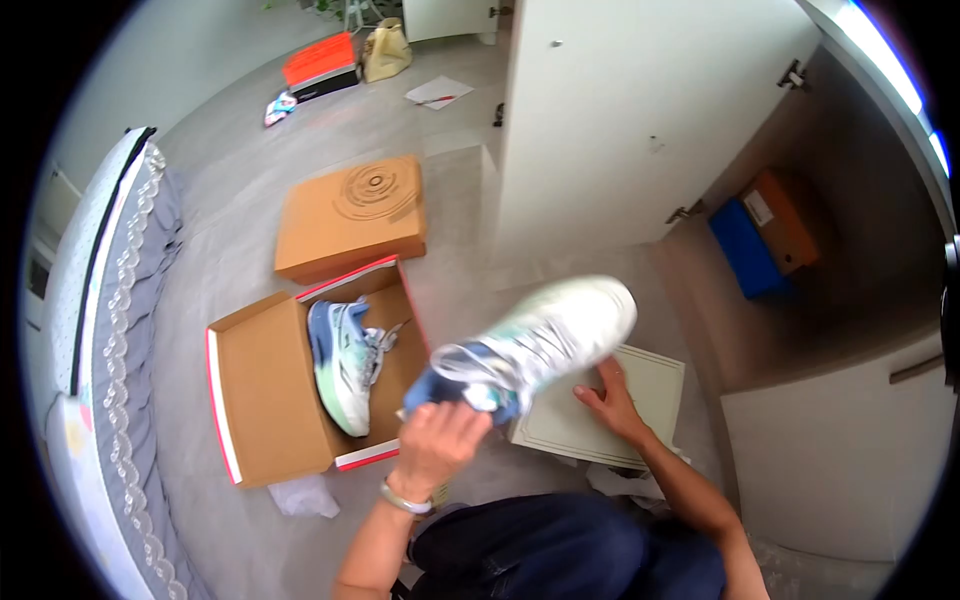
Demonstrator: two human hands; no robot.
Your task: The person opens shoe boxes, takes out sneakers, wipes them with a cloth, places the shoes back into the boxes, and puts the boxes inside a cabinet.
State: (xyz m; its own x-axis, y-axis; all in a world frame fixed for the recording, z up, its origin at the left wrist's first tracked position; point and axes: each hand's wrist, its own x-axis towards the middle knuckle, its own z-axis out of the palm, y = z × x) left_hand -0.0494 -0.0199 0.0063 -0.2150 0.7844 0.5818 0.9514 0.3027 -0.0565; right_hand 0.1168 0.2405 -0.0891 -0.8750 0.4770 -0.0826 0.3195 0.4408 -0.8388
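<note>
My left hand (440,440) grips the heel end of a white and blue sneaker (560,335), which is lifted off the floor with its toe to the upper right. My right hand (612,402) holds nothing; its fingers are apart over a cream box (655,400), close to the raised shoe. To the left, an open cardboard shoebox with red edges (255,385) contains a matching sneaker (345,370) lying on its side.
A closed brown box (320,220) sits behind the shoebox. An orange box (320,60) and a beige bag (386,50) stand farther back. At right, an open cabinet door (620,120) and a cabinet hold blue and brown boxes (748,250). A bed (130,350) is at left.
</note>
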